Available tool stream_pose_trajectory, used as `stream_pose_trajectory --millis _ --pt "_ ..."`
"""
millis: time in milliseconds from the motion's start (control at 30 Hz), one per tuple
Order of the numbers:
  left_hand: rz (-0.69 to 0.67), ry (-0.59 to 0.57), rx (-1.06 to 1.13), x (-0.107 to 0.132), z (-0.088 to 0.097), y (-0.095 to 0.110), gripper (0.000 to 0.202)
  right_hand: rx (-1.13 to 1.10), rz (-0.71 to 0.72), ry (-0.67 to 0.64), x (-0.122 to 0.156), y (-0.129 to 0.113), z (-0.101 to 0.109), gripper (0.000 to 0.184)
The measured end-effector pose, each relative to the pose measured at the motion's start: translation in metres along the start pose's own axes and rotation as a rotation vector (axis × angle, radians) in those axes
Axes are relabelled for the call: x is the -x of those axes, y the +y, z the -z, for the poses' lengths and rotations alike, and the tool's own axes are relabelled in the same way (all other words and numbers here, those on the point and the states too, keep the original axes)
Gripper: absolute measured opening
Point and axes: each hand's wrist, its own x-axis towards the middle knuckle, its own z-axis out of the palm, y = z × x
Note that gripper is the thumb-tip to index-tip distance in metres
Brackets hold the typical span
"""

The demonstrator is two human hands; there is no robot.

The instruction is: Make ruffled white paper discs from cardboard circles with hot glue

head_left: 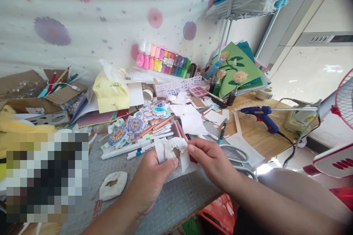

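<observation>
Above the front of the grey cutting mat (176, 205), both my hands hold a white paper towel (182, 172) with a ragged hole in it, brown showing through the opening. My left hand (154, 172) grips its left side, the thumb pressed near the hole. At the right edge, my right hand (208, 158) pinches the towel between thumb and fingers. A white wrapped ring (104, 188) with a ragged centre hole lies on the mat to the left of my left hand. Just beyond the towel are several white acrylic markers (143, 150).
Decorated paper cut-outs (135, 125) and loose paper scraps (190, 119) crowd the table's middle. A blue glue gun (260, 115) rests on the wood at right, with grey-handled scissors (237, 154) closer. At left stand a yellow tissue pack (110, 93) and a cardboard box (24, 95).
</observation>
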Motion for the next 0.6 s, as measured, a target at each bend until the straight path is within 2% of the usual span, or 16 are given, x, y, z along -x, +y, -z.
stream_pose_trajectory --millis 100,200,433,533,600 --pt "-0.026 -0.010 0.045 0.000 0.001 0.000 0.033 -0.182 -0.050 -0.059 0.000 0.000 0.002 0.038" --pt "-0.038 0.005 0.047 0.001 0.001 -0.001 0.034 -0.260 -0.116 -0.072 0.001 0.000 -0.001 0.036" --pt "-0.071 0.038 0.019 0.002 0.002 -0.006 0.032 0.038 -0.079 0.044 0.001 -0.004 -0.009 0.024" --pt "-0.048 0.031 0.053 0.002 0.001 -0.006 0.037 0.065 -0.095 0.073 0.000 -0.004 -0.010 0.025" --pt "-0.033 0.017 0.077 0.002 0.000 -0.004 0.040 0.015 -0.107 0.043 -0.001 -0.003 -0.007 0.026"
